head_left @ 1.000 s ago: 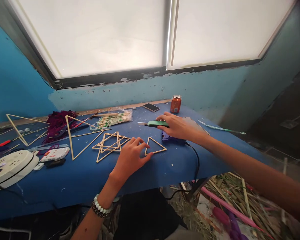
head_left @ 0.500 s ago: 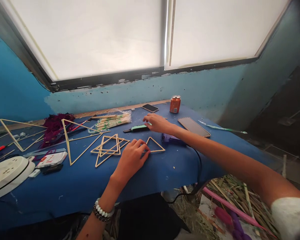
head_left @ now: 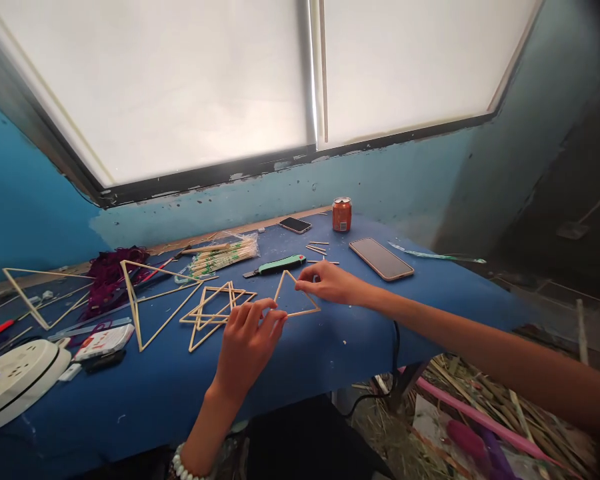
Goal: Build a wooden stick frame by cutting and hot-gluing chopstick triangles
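A small triangle of thin wooden sticks (head_left: 304, 311) sits between my hands on the blue-covered table (head_left: 360, 353). My left hand (head_left: 247, 345) grips its lower left corner. My right hand (head_left: 330, 283) pinches its right side. To the left lies a stack of overlapping stick triangles (head_left: 215, 315), close to my left fingers. A green utility knife (head_left: 275, 265) rests just behind the small triangle, touching neither hand.
A large stick triangle (head_left: 150, 297) and another (head_left: 35, 297) lie at left, near purple yarn (head_left: 113, 280) and a power strip (head_left: 17, 380). Behind are a skewer bundle (head_left: 225, 259), phones (head_left: 381, 259), a can (head_left: 342, 215) and short sticks (head_left: 316, 249). The table's front edge drops to dry reeds.
My right hand has let go of the green knife, which now lies on the table. Both hands have closed on the small triangle. The purple object near my right wrist no longer shows.
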`<state>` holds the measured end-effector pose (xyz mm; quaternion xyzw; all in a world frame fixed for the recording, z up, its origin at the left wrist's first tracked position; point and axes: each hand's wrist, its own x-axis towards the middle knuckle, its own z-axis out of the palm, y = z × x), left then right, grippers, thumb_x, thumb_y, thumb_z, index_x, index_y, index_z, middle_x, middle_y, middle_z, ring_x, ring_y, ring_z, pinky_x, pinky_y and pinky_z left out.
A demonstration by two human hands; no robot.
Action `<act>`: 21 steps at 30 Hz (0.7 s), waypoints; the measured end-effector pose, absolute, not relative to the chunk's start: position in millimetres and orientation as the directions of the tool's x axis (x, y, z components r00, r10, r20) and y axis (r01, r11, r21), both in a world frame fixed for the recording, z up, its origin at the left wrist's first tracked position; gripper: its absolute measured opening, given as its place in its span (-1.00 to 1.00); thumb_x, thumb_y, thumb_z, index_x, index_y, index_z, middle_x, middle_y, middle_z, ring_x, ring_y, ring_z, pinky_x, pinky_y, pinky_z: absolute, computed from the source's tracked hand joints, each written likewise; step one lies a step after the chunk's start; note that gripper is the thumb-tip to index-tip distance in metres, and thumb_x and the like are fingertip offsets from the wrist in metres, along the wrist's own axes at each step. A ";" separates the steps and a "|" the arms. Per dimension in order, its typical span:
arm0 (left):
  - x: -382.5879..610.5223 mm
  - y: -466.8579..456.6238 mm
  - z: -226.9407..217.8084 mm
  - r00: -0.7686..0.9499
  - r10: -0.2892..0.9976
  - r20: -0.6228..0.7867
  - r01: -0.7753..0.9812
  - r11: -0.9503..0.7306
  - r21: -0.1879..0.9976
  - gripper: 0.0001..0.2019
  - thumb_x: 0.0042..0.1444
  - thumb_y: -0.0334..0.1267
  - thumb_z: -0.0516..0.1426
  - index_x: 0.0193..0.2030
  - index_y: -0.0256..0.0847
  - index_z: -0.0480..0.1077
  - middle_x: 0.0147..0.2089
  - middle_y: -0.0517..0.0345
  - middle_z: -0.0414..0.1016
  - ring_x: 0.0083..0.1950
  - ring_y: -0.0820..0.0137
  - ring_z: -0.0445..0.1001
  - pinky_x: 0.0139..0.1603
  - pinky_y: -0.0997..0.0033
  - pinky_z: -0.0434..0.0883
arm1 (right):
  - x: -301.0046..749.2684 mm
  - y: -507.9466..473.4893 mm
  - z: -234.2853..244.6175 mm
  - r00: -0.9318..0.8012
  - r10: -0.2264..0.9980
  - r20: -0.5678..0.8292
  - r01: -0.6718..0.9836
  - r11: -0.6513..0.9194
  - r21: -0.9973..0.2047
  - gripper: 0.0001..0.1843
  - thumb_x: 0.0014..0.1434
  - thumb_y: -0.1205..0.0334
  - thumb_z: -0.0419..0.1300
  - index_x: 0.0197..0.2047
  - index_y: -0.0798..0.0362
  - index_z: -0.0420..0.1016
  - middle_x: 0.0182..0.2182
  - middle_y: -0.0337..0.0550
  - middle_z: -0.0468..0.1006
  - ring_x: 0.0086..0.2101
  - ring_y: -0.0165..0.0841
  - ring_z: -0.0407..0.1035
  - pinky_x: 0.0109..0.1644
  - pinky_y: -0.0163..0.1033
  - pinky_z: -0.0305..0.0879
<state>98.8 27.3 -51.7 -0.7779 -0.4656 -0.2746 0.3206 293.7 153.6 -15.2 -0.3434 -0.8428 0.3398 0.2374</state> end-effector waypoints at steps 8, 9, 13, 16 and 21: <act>104.5 42.3 -50.8 -0.013 0.559 0.829 0.916 -0.325 0.233 -0.71 0.29 -0.21 0.21 0.13 -0.10 0.40 0.07 0.01 0.49 0.04 0.24 0.43 0.10 0.19 0.41 | 294.5 158.3 -14.0 -0.692 0.546 0.473 0.180 0.765 -0.619 -0.76 0.31 0.10 0.21 -0.23 0.08 0.60 -0.35 -0.19 0.54 -0.39 -0.44 0.27 -0.30 -0.30 0.16; 106.8 48.6 -50.5 -0.105 0.575 0.811 0.884 -0.320 0.341 -0.69 0.29 -0.19 0.21 0.15 -0.10 0.40 0.07 0.03 0.50 0.03 0.25 0.43 0.06 0.22 0.42 | 293.9 161.5 -14.0 -0.705 0.497 0.507 0.143 0.799 -0.584 -0.78 0.32 0.11 0.21 -0.23 0.07 0.60 -0.35 -0.18 0.54 -0.36 -0.42 0.30 -0.25 -0.28 0.20; 113.2 70.5 -50.7 -0.273 0.664 0.697 0.736 -0.322 0.595 -0.80 0.31 -0.12 0.18 0.00 -0.08 0.52 -0.09 0.12 0.59 -0.10 0.30 0.44 -0.18 0.34 0.42 | 291.4 177.2 -18.1 -0.729 0.344 0.592 0.048 0.888 -0.457 -0.76 0.35 0.10 0.20 -0.22 0.06 0.61 -0.35 -0.14 0.56 -0.27 -0.34 0.34 -0.11 -0.20 0.28; 114.0 76.5 -53.3 -0.308 0.664 0.681 0.686 -0.342 0.643 -0.83 0.28 -0.12 0.20 -0.14 -0.09 0.58 -0.22 0.14 0.59 -0.15 0.32 0.45 -0.22 0.37 0.41 | 292.2 183.6 -23.8 -0.711 0.334 0.619 0.034 0.895 -0.444 -0.74 0.36 0.07 0.19 -0.21 0.05 0.61 -0.35 -0.12 0.57 -0.28 -0.32 0.34 -0.16 -0.19 0.29; 112.0 76.9 -57.1 -0.313 0.664 0.679 0.675 -0.347 0.651 -0.86 0.25 -0.15 0.23 -0.16 -0.09 0.59 -0.25 0.15 0.56 -0.23 0.36 0.43 -0.21 0.38 0.40 | 294.7 186.0 -28.8 -0.707 0.330 0.626 0.029 0.897 -0.441 -0.76 0.35 0.08 0.21 -0.21 0.04 0.62 -0.37 -0.13 0.56 -0.30 -0.34 0.32 -0.19 -0.21 0.28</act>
